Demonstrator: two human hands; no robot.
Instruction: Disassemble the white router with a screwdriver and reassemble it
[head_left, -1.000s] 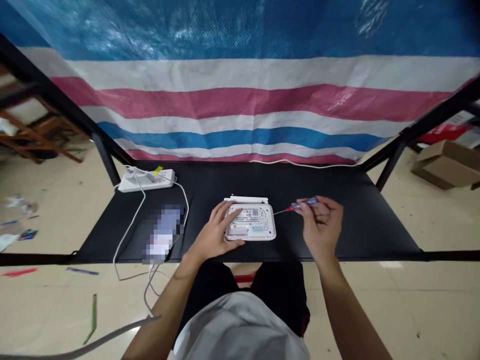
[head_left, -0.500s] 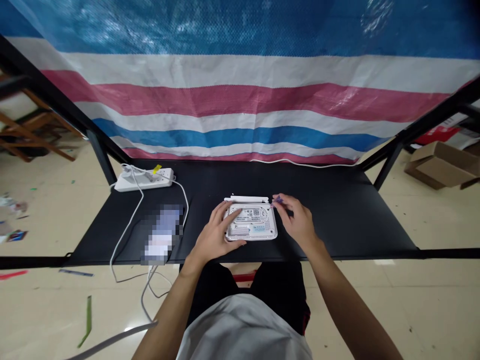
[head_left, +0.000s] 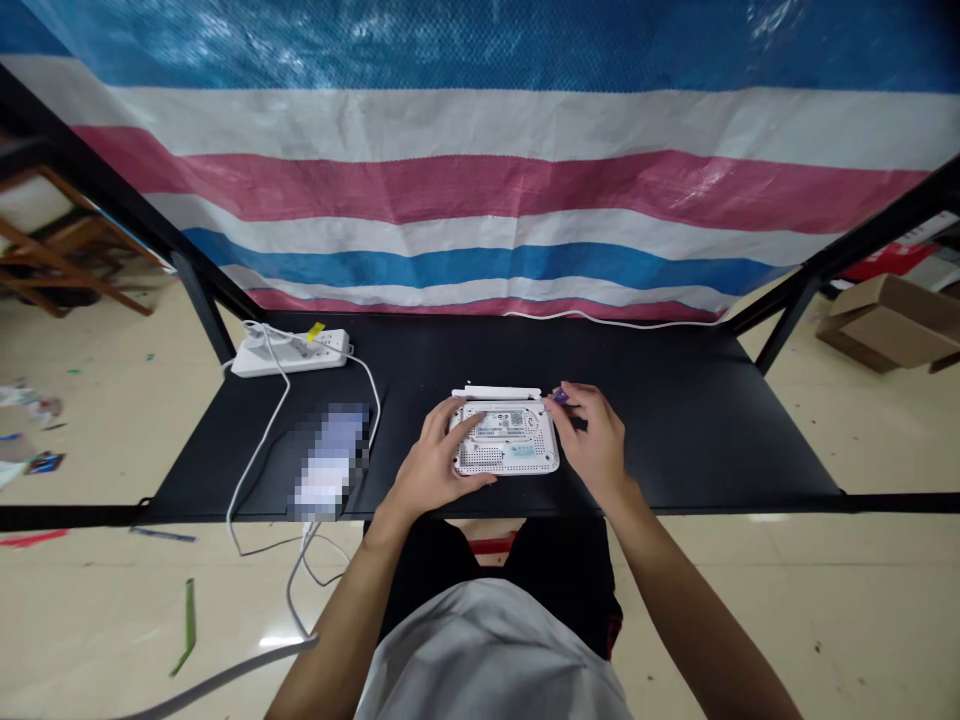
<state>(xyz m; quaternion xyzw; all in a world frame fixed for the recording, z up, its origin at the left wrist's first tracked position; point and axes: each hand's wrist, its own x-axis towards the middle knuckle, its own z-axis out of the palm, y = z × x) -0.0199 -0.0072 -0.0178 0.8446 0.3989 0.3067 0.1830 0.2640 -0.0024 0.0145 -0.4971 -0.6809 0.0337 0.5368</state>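
Observation:
A white router (head_left: 507, 438) lies upside down on the black table, its underside with labels and vent holes facing up. My left hand (head_left: 433, 460) spreads over its left half and holds it, with the thumb along the near edge. My right hand (head_left: 592, 440) sits just right of the router's far corner, pinching a small screwdriver with a purple handle (head_left: 559, 396). The fingers hide most of the tool, and its tip cannot be made out.
A white power strip (head_left: 289, 352) with a yellow tag stands at the table's far left, its white cables running over the table and down past the front edge. A pixelated, blurred object (head_left: 328, 464) lies left of the router. A striped tarp (head_left: 480, 200) hangs behind the table.
My right hand has moved left from open table to the router's far right corner, with the screwdriver now mostly inside the fingers. My left hand stays on the router.

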